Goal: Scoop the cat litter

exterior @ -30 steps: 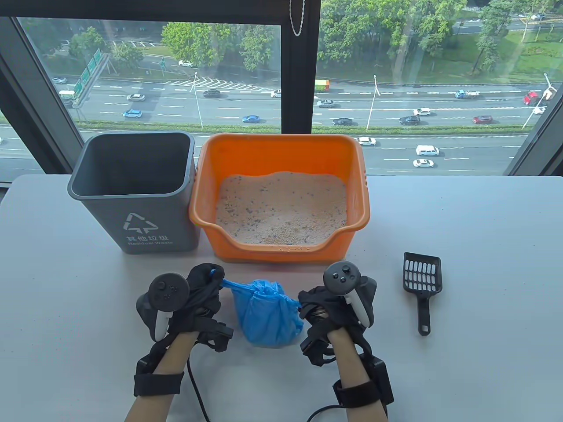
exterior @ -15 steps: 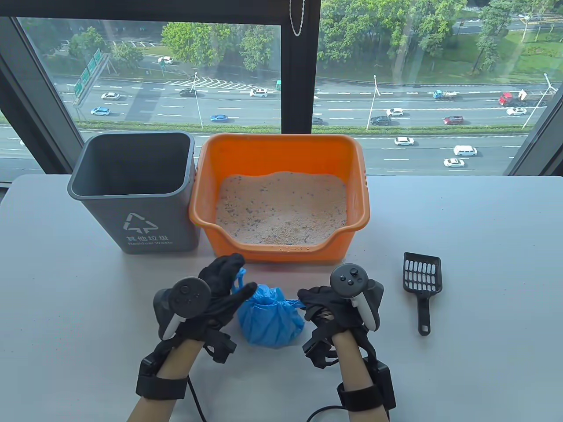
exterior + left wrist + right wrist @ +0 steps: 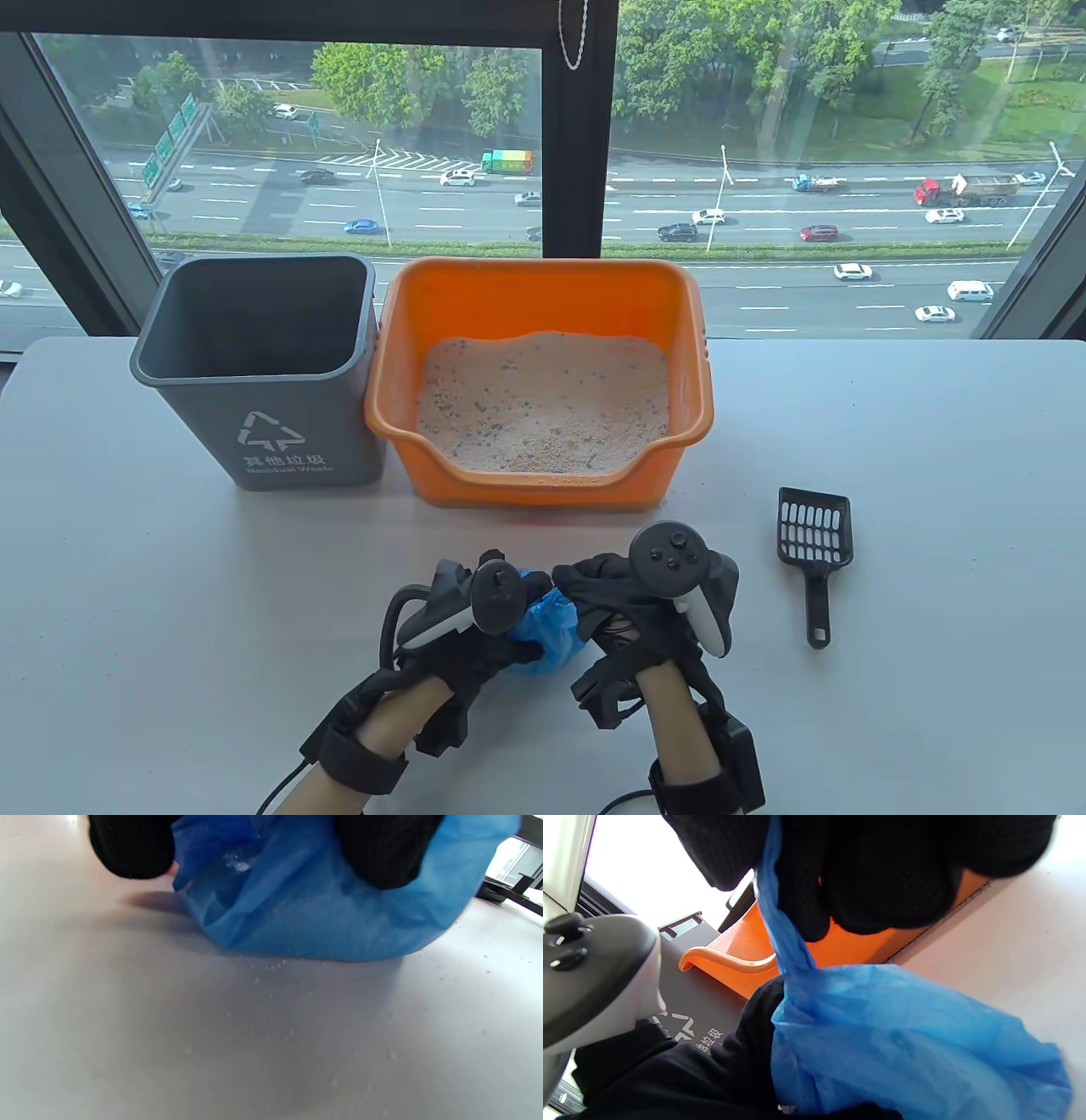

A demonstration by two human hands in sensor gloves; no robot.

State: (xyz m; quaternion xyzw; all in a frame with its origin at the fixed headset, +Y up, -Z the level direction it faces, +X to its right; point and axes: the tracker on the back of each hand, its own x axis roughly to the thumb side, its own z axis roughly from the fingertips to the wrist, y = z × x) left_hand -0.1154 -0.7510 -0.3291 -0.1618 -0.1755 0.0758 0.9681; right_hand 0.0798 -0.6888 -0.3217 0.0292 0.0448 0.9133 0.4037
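Observation:
A filled blue plastic bag (image 3: 547, 632) sits on the table between both hands, in front of the orange litter box (image 3: 543, 297). My left hand (image 3: 496, 632) curls round the bag's left side; its fingers (image 3: 377, 853) press into the plastic of the blue bag (image 3: 322, 912). My right hand (image 3: 594, 590) pinches the bag's twisted handle (image 3: 780, 929) above the blue bag (image 3: 903, 1039). The black litter scoop (image 3: 813, 552) lies untouched on the table to the right. Pale litter (image 3: 543, 403) fills the box.
A grey waste bin (image 3: 254, 365) stands open to the left of the litter box. Loose litter grains (image 3: 271, 993) are scattered on the white table (image 3: 933, 509) near the bag. A window runs behind the table.
My left hand let go of the left handle, swung right and rolled over onto the bag's side. The right hand shifted slightly left, keeping its pinch. The bag is now mostly hidden.

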